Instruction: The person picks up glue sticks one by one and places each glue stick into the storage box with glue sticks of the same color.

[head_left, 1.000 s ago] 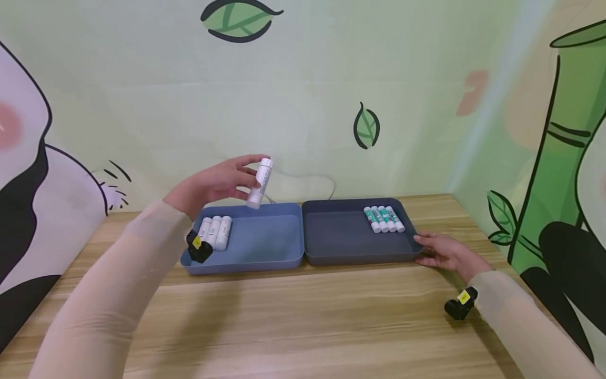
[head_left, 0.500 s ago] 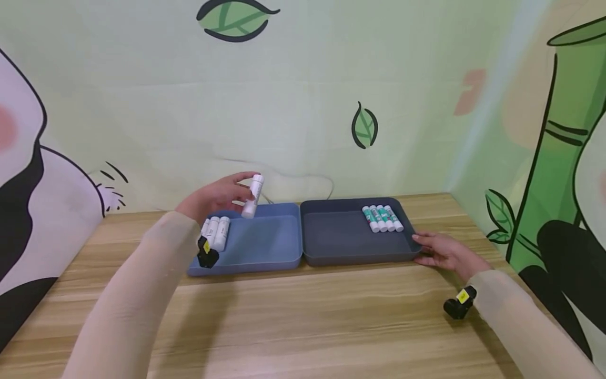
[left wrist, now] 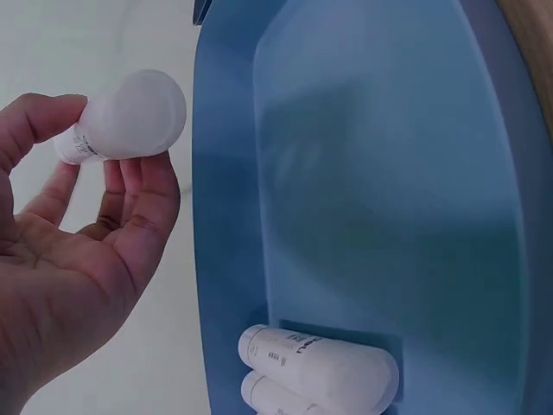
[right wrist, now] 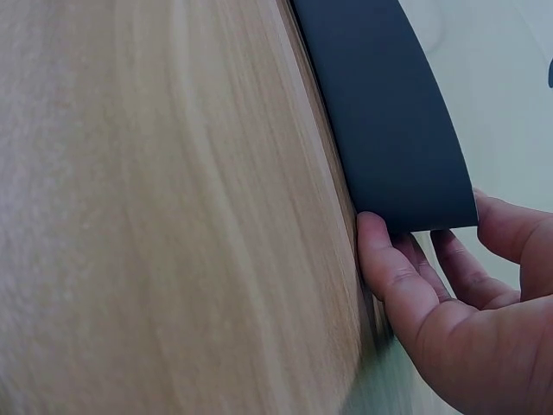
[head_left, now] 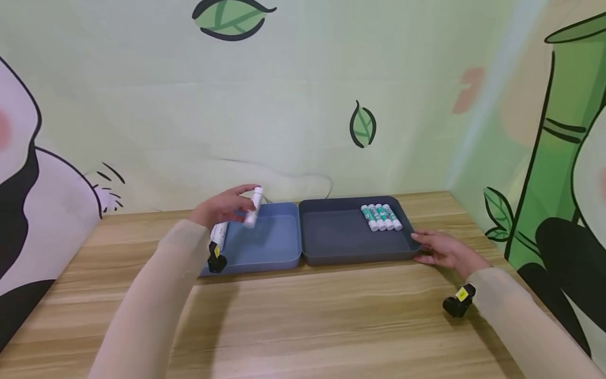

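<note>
My left hand [head_left: 226,205] holds a white glue stick [left wrist: 138,112] above the blue tray [head_left: 267,263], thumb on one side and fingers on the other. The stick is tilted, its lower end over the tray's floor. More white glue sticks [left wrist: 320,367] lie side by side at the tray's left end, partly hidden by my left wrist in the head view. My right hand [head_left: 445,250] grips the near right corner of the dark grey tray [head_left: 350,259]. The thumb is at the rim, with the other fingers [right wrist: 380,251] against the outer wall near the table.
Several green-and-white glue sticks [head_left: 381,217] lie in a row at the right of the dark grey tray. Both trays stand side by side on the wooden table [head_left: 331,321], close to the printed backdrop [head_left: 293,105]. A thin cable [head_left: 326,181] shows behind them.
My left hand has come down toward the blue tray with the white glue stick, its wrist shifting right and covering more of the lying sticks. My right hand stays at the dark grey tray.
</note>
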The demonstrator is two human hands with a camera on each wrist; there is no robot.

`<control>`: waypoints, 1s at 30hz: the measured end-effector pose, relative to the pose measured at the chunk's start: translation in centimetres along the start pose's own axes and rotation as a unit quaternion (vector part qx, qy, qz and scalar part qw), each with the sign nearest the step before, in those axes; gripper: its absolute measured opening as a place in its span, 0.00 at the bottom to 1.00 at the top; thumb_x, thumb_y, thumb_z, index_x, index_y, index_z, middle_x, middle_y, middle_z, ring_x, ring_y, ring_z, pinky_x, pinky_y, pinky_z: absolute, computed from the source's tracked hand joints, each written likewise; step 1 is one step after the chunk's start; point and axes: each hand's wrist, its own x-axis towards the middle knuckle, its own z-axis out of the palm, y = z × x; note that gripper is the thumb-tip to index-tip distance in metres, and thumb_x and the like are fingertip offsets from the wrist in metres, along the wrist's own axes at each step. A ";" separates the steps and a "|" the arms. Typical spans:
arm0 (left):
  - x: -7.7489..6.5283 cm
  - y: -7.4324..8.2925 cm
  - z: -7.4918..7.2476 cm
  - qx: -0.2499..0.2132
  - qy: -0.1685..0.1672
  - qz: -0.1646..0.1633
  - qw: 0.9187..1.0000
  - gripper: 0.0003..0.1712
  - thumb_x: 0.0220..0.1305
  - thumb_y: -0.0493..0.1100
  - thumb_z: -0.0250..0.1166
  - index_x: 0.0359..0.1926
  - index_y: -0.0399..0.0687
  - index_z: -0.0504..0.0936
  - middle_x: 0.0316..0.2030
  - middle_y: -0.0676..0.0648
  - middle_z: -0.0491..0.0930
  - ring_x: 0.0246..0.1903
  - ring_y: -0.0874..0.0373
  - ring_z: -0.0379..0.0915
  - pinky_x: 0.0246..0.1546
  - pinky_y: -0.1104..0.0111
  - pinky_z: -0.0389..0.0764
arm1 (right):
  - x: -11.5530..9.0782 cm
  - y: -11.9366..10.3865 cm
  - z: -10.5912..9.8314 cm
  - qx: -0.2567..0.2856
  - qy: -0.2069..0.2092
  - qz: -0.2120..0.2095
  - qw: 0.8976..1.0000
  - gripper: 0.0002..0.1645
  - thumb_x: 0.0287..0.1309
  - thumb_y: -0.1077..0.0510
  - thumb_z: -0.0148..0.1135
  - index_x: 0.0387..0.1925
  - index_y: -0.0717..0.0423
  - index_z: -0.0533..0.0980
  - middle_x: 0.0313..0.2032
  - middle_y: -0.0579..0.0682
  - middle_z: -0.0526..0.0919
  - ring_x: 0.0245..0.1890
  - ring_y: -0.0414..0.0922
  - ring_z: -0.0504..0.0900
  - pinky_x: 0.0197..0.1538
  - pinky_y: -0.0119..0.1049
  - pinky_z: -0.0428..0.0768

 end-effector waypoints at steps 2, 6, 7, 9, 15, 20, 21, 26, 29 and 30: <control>0.2 0.1 0.1 0.012 0.004 -0.013 1.000 0.44 0.70 0.36 0.57 0.82 0.52 0.49 0.61 0.40 0.65 0.51 0.52 0.68 0.50 0.65 0.80 | 0.0 0.0 0.0 0.002 0.000 0.000 1.000 0.44 0.79 0.53 0.44 0.80 0.64 0.34 0.65 0.64 0.64 0.38 0.31 0.80 0.47 0.34 0.88; 0.4 0.3 0.3 0.038 0.006 -0.039 0.998 0.44 0.70 0.37 0.56 0.82 0.48 0.48 0.61 0.39 0.65 0.49 0.53 0.68 0.45 0.69 0.80 | 0.0 -0.1 -0.1 0.012 -0.004 -0.004 1.000 0.45 0.79 0.53 0.45 0.80 0.65 0.33 0.54 0.54 0.72 0.37 0.32 0.81 0.47 0.34 0.88; 0.5 0.2 0.3 0.041 0.003 -0.045 0.998 0.44 0.70 0.37 0.56 0.82 0.46 0.47 0.60 0.40 0.65 0.48 0.54 0.68 0.43 0.69 0.80 | 0.0 -0.1 -0.1 0.016 -0.006 -0.006 1.000 0.46 0.78 0.53 0.46 0.80 0.65 0.33 0.50 0.51 0.74 0.37 0.32 0.81 0.46 0.34 0.88; 0.7 0.0 0.3 0.042 -0.004 -0.055 0.998 0.43 0.70 0.36 0.55 0.81 0.43 0.46 0.60 0.40 0.64 0.48 0.55 0.68 0.43 0.69 0.79 | 0.0 -0.1 -0.1 0.021 -0.010 -0.008 1.000 0.46 0.78 0.53 0.47 0.80 0.65 0.33 0.45 0.46 0.75 0.37 0.32 0.81 0.46 0.34 0.88; 1.0 -0.8 0.7 0.010 -0.015 -0.103 0.994 0.43 0.71 0.34 0.54 0.81 0.41 0.46 0.61 0.41 0.63 0.51 0.52 0.65 0.48 0.66 0.78 | 0.0 0.0 -0.1 0.024 -0.009 -0.002 1.000 0.46 0.78 0.53 0.47 0.80 0.65 0.33 0.46 0.47 0.75 0.37 0.31 0.81 0.46 0.34 0.88; 1.1 -1.3 1.3 -0.012 0.007 -0.133 0.991 0.42 0.71 0.32 0.54 0.81 0.40 0.48 0.62 0.41 0.62 0.55 0.49 0.63 0.58 0.61 0.77 | 0.0 0.2 -0.1 0.018 -0.007 0.000 1.000 0.46 0.79 0.53 0.46 0.80 0.65 0.33 0.51 0.51 0.72 0.38 0.32 0.81 0.46 0.34 0.88; 1.4 -1.5 1.3 -0.012 0.010 -0.138 0.990 0.42 0.71 0.31 0.55 0.81 0.40 0.47 0.64 0.40 0.62 0.57 0.48 0.63 0.62 0.59 0.77 | 0.0 0.2 -0.1 0.016 -0.007 0.001 1.000 0.45 0.79 0.53 0.45 0.80 0.65 0.33 0.52 0.51 0.72 0.38 0.32 0.81 0.46 0.34 0.88; 4.6 -3.9 -0.1 -0.008 0.014 -0.165 0.986 0.44 0.63 0.32 0.66 0.77 0.40 0.58 0.66 0.37 0.66 0.57 0.46 0.68 0.62 0.53 0.81 | 0.1 0.2 -0.1 0.015 -0.004 0.006 1.000 0.45 0.79 0.53 0.44 0.80 0.64 0.33 0.59 0.58 0.68 0.38 0.32 0.81 0.46 0.34 0.88; 5.2 -4.3 -0.1 0.014 0.018 -0.178 0.984 0.37 0.63 0.32 0.66 0.71 0.37 0.64 0.65 0.36 0.67 0.56 0.46 0.69 0.60 0.53 0.83 | 0.1 0.1 0.0 0.016 -0.004 0.004 1.000 0.45 0.79 0.53 0.44 0.80 0.64 0.33 0.60 0.59 0.67 0.37 0.32 0.81 0.46 0.34 0.88; 5.0 -4.1 0.2 0.019 0.022 -0.182 0.983 0.35 0.63 0.32 0.65 0.70 0.36 0.64 0.65 0.36 0.67 0.56 0.46 0.69 0.61 0.53 0.83 | 0.1 0.1 0.0 0.018 -0.003 0.004 1.000 0.45 0.79 0.53 0.44 0.80 0.64 0.33 0.58 0.58 0.68 0.37 0.32 0.81 0.46 0.34 0.88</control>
